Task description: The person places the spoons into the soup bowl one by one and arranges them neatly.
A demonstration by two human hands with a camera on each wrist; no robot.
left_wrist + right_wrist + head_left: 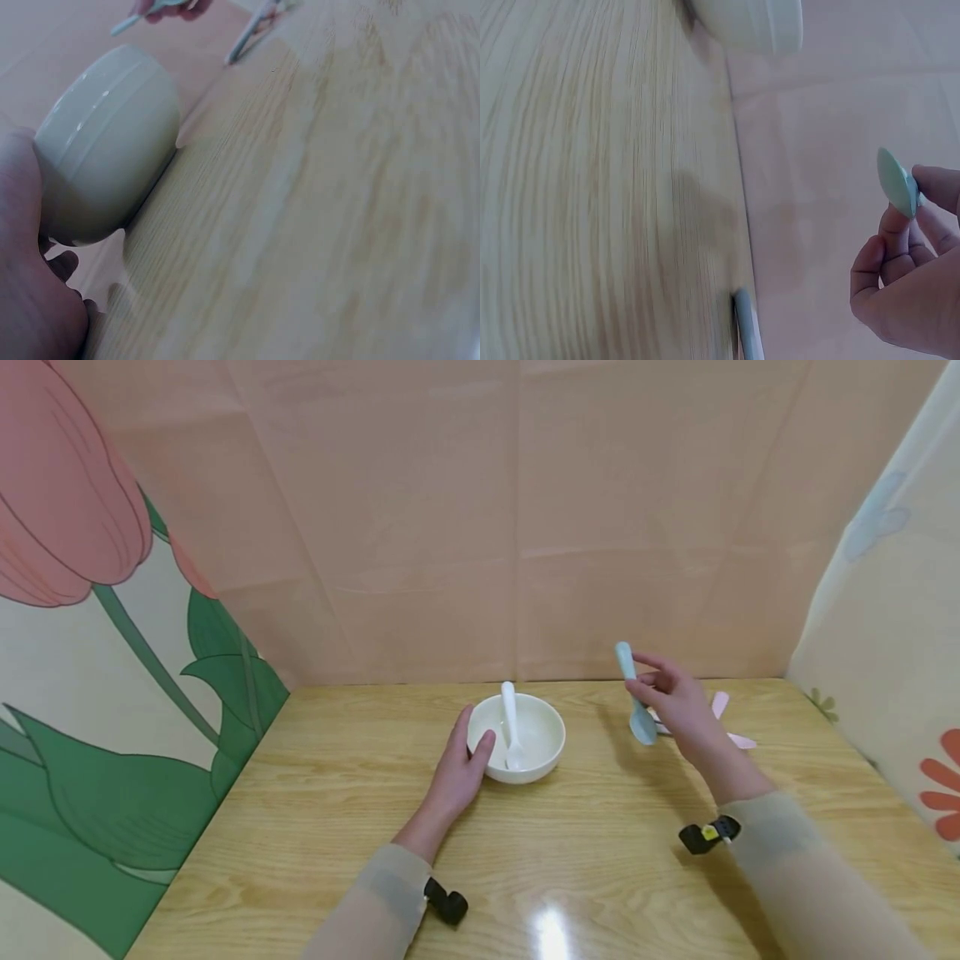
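A glossy white round bowl point(543, 737), ceramic by the look of it, stands upright on the light wood-grain desk point(337, 777), and a white plastic-looking spoon point(511, 714) is already in it, head down, handle rising past the far rim. The hands are apart: the left hand point(460, 768) grips the bowl's side, thumb at the rim, while the right hand point(681, 700) pinches a pale blue spoon point(625, 662) by its handle, off the desk and well to the right of the bowl. At least two slim pink utensils point(720, 703) lie by the right hand (which partly hides them, so their exact count is unsure). The work looks partway along: one spoon in the bowl, the blue one lifted but outside it, the pink pieces unheld.
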